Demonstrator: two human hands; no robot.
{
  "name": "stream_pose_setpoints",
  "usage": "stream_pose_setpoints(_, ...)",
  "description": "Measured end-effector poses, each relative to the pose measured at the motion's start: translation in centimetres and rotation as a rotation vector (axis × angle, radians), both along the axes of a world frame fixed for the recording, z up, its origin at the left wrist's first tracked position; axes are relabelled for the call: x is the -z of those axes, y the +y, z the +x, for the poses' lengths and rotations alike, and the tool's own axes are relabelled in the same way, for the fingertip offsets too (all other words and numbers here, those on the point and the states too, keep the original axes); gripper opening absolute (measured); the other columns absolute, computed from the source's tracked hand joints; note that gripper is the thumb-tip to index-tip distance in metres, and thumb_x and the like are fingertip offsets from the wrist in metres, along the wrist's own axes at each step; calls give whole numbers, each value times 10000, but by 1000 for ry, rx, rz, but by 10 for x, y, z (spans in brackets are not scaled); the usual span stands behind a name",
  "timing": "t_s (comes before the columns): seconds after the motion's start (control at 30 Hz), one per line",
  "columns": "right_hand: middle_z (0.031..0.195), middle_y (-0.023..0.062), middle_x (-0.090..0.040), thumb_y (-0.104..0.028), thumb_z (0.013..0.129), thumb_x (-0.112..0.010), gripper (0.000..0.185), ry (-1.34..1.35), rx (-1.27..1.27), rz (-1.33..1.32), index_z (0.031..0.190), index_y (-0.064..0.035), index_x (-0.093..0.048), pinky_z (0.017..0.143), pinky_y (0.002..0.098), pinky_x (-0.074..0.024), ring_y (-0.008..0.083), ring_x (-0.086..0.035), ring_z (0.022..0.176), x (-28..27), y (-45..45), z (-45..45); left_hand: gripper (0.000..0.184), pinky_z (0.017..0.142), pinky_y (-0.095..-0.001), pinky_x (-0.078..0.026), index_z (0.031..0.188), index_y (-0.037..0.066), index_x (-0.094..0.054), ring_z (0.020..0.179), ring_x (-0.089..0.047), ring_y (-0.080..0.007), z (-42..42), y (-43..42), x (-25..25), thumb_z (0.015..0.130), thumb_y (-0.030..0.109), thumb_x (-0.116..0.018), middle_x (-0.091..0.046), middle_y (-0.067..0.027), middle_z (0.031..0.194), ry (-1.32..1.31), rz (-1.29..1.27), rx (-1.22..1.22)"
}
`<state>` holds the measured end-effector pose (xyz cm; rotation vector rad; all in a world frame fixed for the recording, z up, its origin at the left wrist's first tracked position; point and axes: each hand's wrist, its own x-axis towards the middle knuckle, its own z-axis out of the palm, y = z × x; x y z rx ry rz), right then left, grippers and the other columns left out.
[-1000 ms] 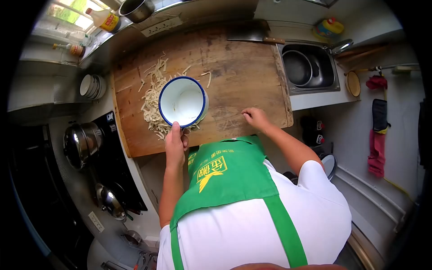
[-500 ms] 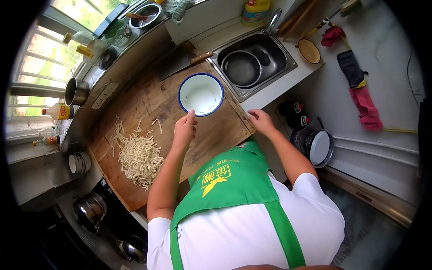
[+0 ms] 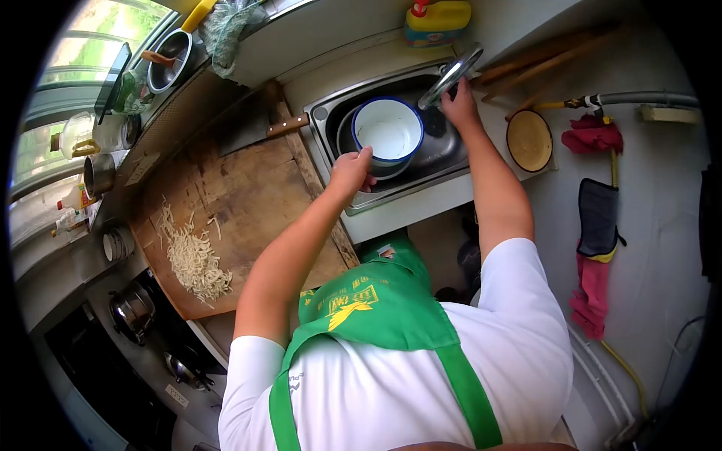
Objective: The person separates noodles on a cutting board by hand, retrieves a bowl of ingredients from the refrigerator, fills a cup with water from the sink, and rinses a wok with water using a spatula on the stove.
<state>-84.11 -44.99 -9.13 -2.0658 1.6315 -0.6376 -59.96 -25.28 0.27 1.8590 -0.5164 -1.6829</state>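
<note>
My left hand (image 3: 352, 171) grips the near rim of a white enamel bowl (image 3: 387, 129) with a blue edge. The bowl is held over the sink (image 3: 444, 161), above a dark round pan (image 3: 344, 134) that it partly covers. At the sink's far right corner, my right hand (image 3: 462, 107) is closed at the chrome faucet (image 3: 451, 75); some of its fingers are hidden. Left of the sink, a pile of cut noodle-like strips (image 3: 197, 263) lies on a wooden board (image 3: 259, 199).
A cleaver (image 3: 288, 125) lies at the board's back edge, its handle toward the sink. Behind the sink stands a yellow bottle (image 3: 436, 24). A round tan-coloured lid or basin (image 3: 529, 140) is to the right. Pots (image 3: 131, 312) sit at the lower left.
My left hand has carried the bowl rightward from above the board to over the sink. My right hand has moved from the board's edge up to the faucet. The view has shifted.
</note>
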Motion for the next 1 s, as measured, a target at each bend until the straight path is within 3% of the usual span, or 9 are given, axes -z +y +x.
stream_pose_setpoints(0.1,1475,225,-354,-90,808,-604,655,212,-90,-44,1402,38,-360,1144,417,-281,357,-307,1398,10,16,7,436,429,-292,-494,849,-44,-597,555,-618,-179,-10,-23,2,921,381,-533,-598,-104,766,-46,24,14)
stream_pose_setpoints(0.17,1480,182,-357,-45,819,-571,619,394,-327,-76,1400,23,-368,1162,413,-250,329,-255,1428,5,22,10,394,429,-296,-499,822,-42,-594,557,-623,-183,-14,-32,0,891,342,-542,-594,-98,750,-33,30,-20)
stream_pose_setpoints(0.2,1571,156,-216,-93,887,-534,613,501,-383,28,1453,6,-319,1176,411,-238,349,-237,1433,1,20,9,378,428,-297,-498,817,-42,-593,555,-623,-186,-15,-35,1,878,328,-545,-595,-98,749,-41,46,-25)
stream_pose_setpoints(0.43,1563,137,-241,-87,890,-528,544,493,-410,57,1422,-71,-415,1169,403,-255,328,-232,1439,12,6,17,337,451,-322,-518,785,-30,-583,557,-633,-204,-18,-32,15,847,299,-549,-592,-96,711,-74,92,-41)
stream_pose_setpoints(0.5,1550,111,-279,-94,879,-535,516,478,-334,236,1390,-122,-472,1155,410,-285,327,-259,1429,-10,8,19,337,454,-329,-522,779,-31,-578,557,-634,-209,-20,-30,18,853,296,-543,-590,-98,706,-67,113,-58)
stream_pose_setpoints(0.53,1504,113,-362,-92,866,-538,520,507,-405,91,1381,-143,-485,1124,421,-332,333,-310,1403,-4,6,15,337,458,-336,-525,772,-31,-574,556,-636,-215,-21,-28,20,858,292,-536,-589,-100,701,-56,134,-66)
stream_pose_setpoints(0.63,1436,134,-446,-78,858,-536,539,310,-408,52,1389,-153,-475,1092,425,-373,349,-337,1383,7,4,6,399,486,-355,-540,901,-104,-604,558,-651,-255,-23,-24,29,865,279,-498,-642,-171,700,-108,182,-22)
stream_pose_setpoints(0.97,1317,166,-549,-87,852,-549,564,-6,-198,159,1405,-140,-451,1017,416,-425,369,-493,1235,-6,0,10,431,504,-376,-536,897,-121,-605,567,-653,-273,-31,-18,44,869,293,-488,-648,-192,685,-111,232,-13)
stream_pose_setpoints(1.0,1307,152,-537,-84,831,-568,451,34,-184,172,1276,-97,-501,1015,421,-432,361,-481,1239,-9,-1,11,431,507,-379,-532,878,-117,-610,563,-648,-273,-31,-17,45,867,297,-489,-646,-190,681,-115,227,-39)
